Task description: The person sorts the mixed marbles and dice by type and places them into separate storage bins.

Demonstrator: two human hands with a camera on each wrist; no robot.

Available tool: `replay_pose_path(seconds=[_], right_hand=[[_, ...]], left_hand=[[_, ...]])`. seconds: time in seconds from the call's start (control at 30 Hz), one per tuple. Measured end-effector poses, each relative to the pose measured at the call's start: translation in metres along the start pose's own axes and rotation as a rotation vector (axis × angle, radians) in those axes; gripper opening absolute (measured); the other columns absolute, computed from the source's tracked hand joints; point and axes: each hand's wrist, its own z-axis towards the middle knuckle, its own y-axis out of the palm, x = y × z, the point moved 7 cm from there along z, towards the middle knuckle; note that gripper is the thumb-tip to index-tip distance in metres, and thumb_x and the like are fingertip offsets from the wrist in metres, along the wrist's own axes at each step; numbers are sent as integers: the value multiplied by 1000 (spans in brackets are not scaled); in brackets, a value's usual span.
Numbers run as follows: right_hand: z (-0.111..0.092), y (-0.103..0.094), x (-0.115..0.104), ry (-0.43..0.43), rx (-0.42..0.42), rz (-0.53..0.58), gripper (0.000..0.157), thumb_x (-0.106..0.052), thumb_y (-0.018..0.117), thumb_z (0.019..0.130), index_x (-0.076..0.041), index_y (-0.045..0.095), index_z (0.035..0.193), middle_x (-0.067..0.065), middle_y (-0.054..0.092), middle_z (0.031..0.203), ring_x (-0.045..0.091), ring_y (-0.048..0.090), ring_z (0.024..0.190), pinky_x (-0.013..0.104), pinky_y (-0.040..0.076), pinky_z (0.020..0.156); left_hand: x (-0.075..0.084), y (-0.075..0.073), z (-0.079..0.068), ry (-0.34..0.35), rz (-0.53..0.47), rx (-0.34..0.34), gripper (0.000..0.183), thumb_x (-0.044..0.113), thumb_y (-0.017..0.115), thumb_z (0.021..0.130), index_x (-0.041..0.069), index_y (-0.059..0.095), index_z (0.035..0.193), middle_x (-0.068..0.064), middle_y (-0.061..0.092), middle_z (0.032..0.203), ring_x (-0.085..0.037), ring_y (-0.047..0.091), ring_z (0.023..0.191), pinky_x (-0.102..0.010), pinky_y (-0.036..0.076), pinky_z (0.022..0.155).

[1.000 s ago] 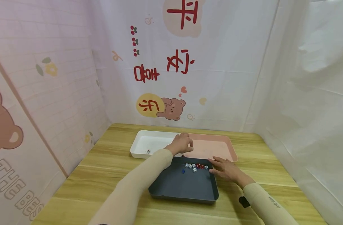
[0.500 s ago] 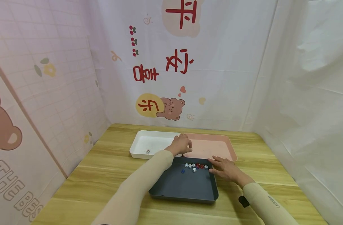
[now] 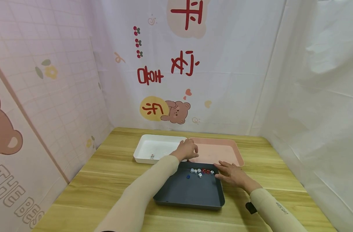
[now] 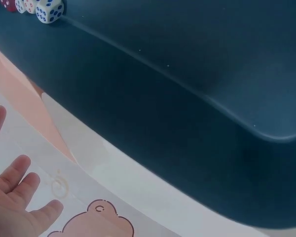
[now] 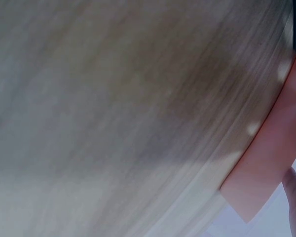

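My left hand [image 3: 186, 150] hovers over the place where the white tray [image 3: 138, 151] and the pink tray [image 3: 237, 151] meet. Its fingers are loosely bent and spread, and the left wrist view shows nothing held in them. My right hand [image 3: 233, 174] rests on the right rim of a dark grey tray [image 3: 191, 193], fingers extended. Near that tray's far side lie several white dice [image 3: 195, 171] with red dice [image 3: 207, 172] among them. A small blue die [image 3: 188, 177] lies slightly nearer. In the left wrist view, a white die with blue dots [image 4: 50, 11] shows at the top left.
A pair of what look like white dice [image 3: 152, 156] sits in the white tray's near part. All three trays stand on a wooden table [image 3: 107, 180]. Printed white cloth [image 3: 223, 80] hangs behind and at both sides. A black object [image 3: 251, 208] is at my right forearm.
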Motion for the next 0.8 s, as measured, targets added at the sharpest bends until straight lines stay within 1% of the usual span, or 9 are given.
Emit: replay_pose_path(seconds=[0.23,0.4,0.5,0.67,0.8], right_hand=[[0,-2,-2,-4,-1,2,63,-49,54,99,-9,49,147,27,44,147,48,38,136,70,23,107],[0,-1,-1,-7,1,2,62,-49,54,99,-9,50,147,27,44,147,48,38,136,70,23,107],[1,0,0,-6,1,5,63,-49,55,99,-9,50,147,27,44,147,47,38,136,70,23,107],[1,0,1,-8,1,10,63,-49,55,99,-8,50,147,27,44,147,47,38,136,71,23,107],[2,0,1,-13,6,11,62,-48,55,99,-8,50,146,27,45,146,47,39,136,71,23,106]], left_hand=[[0,-4,-1,-4,8,1,20,37,68,94,23,77,104,1,56,113,-19,47,111,-48,35,105],[-1,-5,-1,-4,-11,1,17,34,69,93,22,77,103,0,56,112,-20,48,112,-49,33,107],[-1,-4,0,2,-11,-5,16,34,71,93,23,77,102,1,56,111,-20,48,111,-48,34,106],[3,-6,-2,38,11,-29,20,36,71,92,23,77,106,2,56,115,-17,47,111,-42,37,102],[9,-8,-4,95,37,-45,23,34,72,92,22,77,109,1,56,115,-16,47,111,-40,40,97]])
